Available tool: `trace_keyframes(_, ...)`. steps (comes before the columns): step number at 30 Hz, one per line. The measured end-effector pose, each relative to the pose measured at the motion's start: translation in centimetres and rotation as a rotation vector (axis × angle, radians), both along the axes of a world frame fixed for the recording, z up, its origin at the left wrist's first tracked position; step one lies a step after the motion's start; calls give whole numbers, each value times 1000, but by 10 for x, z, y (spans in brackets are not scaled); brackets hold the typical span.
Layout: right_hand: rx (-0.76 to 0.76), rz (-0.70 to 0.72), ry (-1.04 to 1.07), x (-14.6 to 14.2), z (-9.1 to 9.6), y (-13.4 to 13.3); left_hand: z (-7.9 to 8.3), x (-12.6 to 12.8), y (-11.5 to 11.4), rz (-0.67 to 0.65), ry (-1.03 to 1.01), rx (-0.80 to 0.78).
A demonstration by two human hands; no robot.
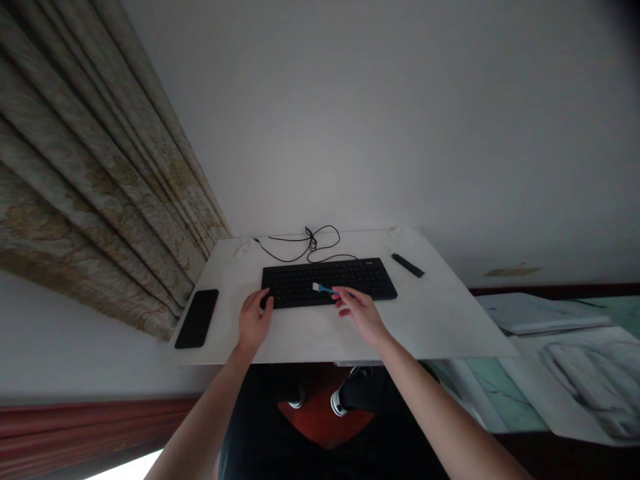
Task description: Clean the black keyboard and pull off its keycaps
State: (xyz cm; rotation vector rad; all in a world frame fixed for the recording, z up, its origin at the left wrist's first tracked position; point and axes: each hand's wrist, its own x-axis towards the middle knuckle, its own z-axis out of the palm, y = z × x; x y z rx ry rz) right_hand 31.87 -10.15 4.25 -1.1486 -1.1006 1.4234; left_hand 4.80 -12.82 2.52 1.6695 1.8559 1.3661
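A black keyboard (pixel 300 277) lies flat on the white table (pixel 310 337). My left hand (pixel 254 319) is at its left front corner, thumb and fingers bent around that edge. Between the thumb and fingers of my right hand (pixel 361 313) is a small blue-handled brush (pixel 324 288) with a pale, flat bristle head pointing left. The brush head is over the middle of the keys; whether the bristles touch them I cannot tell.
The keyboard's black cable (pixel 311 239) lies bundled behind it. A dark phone (pixel 197 319) is at the table's left, and a slim black bar-shaped object (pixel 408 265) at the back right. A patterned curtain (pixel 125 153) hangs at the left. Papers (pixel 545 313) lie beyond the right edge.
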Motion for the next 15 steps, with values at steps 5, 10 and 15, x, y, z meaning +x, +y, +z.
trace_keyframes(5,-94,20,276,-24,0,-47,22,84,-37,-194,-699,-265)
trace_keyframes(10,-27,103,199,-35,-4,-75,27,130,-51,-203,-1074,-310)
trace_keyframes(15,-30,131,18,-11,-14,-73,37,101,-18,-121,-1007,-246)
